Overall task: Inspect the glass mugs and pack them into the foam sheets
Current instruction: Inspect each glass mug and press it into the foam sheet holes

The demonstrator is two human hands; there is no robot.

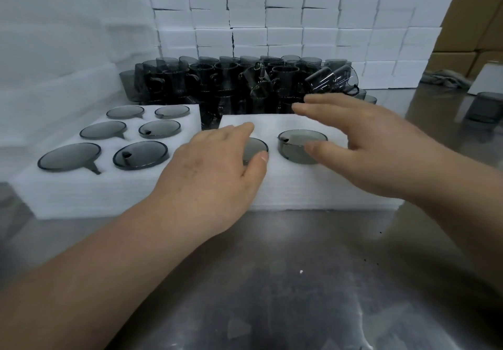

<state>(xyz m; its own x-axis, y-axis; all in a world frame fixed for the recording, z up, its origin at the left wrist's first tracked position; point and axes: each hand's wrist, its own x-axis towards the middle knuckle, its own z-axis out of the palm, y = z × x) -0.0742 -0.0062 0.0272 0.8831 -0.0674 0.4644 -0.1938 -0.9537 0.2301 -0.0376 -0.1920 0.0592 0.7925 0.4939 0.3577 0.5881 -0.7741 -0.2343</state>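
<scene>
Steel table [272,281], left hand [212,170] flat on foam sheet [313,186], right hand [375,145] splayed above mug [294,141]

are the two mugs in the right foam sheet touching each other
Apart. The head view shows a strip of white foam sheet between the left mug and the right mug.

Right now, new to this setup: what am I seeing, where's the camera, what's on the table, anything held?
No machine: one picture from a camera on a person's head, looking down at their bare hands. On the metal table lie two foam sheets. The left foam sheet has six dark glass mugs seated in it; the right foam sheet shows two. The left hand lies over one mug; whether it grips is unclear. The right hand is open above the other mug, holding nothing. Loose mugs are piled behind.
</scene>
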